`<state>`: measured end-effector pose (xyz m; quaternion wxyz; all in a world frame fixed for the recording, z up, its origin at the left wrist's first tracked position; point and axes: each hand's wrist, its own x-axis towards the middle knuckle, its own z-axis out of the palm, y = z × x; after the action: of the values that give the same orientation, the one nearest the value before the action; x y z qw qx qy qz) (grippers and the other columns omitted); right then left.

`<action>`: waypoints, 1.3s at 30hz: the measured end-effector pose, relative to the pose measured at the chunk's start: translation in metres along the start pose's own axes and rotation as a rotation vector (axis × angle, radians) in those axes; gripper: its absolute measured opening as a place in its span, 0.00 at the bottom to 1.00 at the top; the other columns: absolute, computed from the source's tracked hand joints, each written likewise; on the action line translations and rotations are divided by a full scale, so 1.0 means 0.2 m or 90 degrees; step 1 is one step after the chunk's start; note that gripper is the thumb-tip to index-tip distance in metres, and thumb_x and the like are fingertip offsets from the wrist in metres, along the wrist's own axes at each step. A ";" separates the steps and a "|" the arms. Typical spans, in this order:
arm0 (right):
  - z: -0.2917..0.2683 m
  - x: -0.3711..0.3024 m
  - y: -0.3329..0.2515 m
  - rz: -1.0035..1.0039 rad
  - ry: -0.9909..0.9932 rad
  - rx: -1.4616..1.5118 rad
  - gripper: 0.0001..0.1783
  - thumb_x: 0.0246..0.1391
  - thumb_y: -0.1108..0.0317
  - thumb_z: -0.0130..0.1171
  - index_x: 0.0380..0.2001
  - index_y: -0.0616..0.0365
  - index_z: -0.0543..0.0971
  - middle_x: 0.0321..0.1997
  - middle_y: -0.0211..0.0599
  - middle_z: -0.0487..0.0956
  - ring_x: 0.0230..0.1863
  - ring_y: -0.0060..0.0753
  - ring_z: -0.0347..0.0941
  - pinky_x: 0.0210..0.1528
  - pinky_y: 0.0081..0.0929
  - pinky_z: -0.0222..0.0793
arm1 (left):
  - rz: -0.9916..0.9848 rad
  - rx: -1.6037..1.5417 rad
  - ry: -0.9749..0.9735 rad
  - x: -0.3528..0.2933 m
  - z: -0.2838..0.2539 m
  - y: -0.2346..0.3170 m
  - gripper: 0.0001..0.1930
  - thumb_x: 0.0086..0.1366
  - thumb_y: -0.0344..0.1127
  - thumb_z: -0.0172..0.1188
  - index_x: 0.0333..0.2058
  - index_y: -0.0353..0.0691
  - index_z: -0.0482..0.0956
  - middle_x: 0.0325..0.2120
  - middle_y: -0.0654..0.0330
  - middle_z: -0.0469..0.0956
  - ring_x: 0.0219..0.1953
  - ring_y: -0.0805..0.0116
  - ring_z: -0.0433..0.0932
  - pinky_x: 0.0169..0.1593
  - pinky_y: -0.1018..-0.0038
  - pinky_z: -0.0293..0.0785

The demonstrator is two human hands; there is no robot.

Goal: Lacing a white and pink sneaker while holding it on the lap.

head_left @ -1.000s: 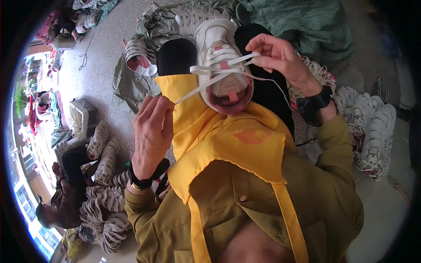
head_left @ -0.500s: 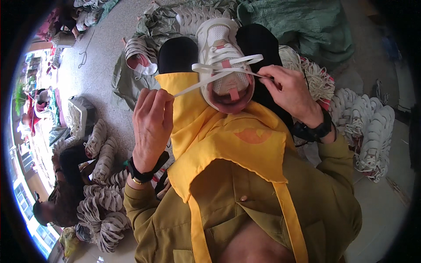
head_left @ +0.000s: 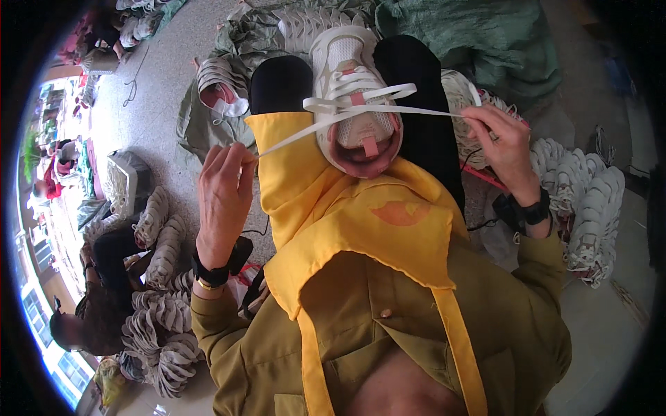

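Observation:
A white sneaker (head_left: 350,76) with a pink tongue lies between my knees, on a yellow apron (head_left: 361,215). A flat white lace (head_left: 361,104) is threaded through its eyelets, and its two ends stretch out to either side. My left hand (head_left: 223,194) pinches the left end, low and left of the shoe. My right hand (head_left: 503,145) pinches the right end, out to the shoe's right. Both ends are pulled taut. Each wrist wears a black band.
Stacks of white shoe soles stand at the right (head_left: 590,201) and lower left (head_left: 159,312). Green sacks (head_left: 479,41) lie behind the shoe. Another person (head_left: 83,319) sits at the lower left. More shoes (head_left: 222,90) lie on the grey floor.
My right hand has swung from above the shoe down and out to the right. My left hand has dropped lower. The lace ends are now drawn apart sideways.

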<state>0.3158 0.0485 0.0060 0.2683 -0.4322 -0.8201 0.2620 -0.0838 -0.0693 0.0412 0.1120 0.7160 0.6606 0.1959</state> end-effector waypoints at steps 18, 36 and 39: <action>-0.04 -0.13 0.31 0.211 -0.105 0.053 0.07 0.63 0.73 0.59 0.39 0.67 0.80 0.29 0.32 0.81 0.26 0.19 0.76 0.30 0.20 0.73 | -0.170 -0.148 -0.119 -0.14 0.01 -0.18 0.06 0.60 0.23 0.65 0.29 0.34 0.74 0.20 0.64 0.73 0.23 0.79 0.70 0.30 0.77 0.68; 0.10 0.14 -0.09 0.254 -0.259 0.632 0.11 0.67 0.69 0.56 0.46 0.66 0.78 0.41 0.41 0.83 0.39 0.26 0.82 0.46 0.23 0.81 | -0.137 -0.470 -0.180 0.18 -0.02 0.21 0.05 0.67 0.22 0.60 0.32 0.35 0.73 0.24 0.71 0.70 0.30 0.87 0.71 0.35 0.85 0.68; 0.20 0.12 -0.10 0.250 -0.243 0.592 0.10 0.65 0.71 0.58 0.45 0.64 0.79 0.41 0.35 0.83 0.36 0.20 0.79 0.40 0.19 0.78 | -0.173 -0.540 -0.219 0.13 0.04 0.23 0.06 0.66 0.20 0.60 0.32 0.34 0.72 0.27 0.70 0.71 0.33 0.86 0.72 0.39 0.84 0.70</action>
<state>0.2660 0.0507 -0.0041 0.2236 -0.3576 -0.5557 0.7164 -0.0374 -0.0471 0.0573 0.5266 0.5362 0.5820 0.3107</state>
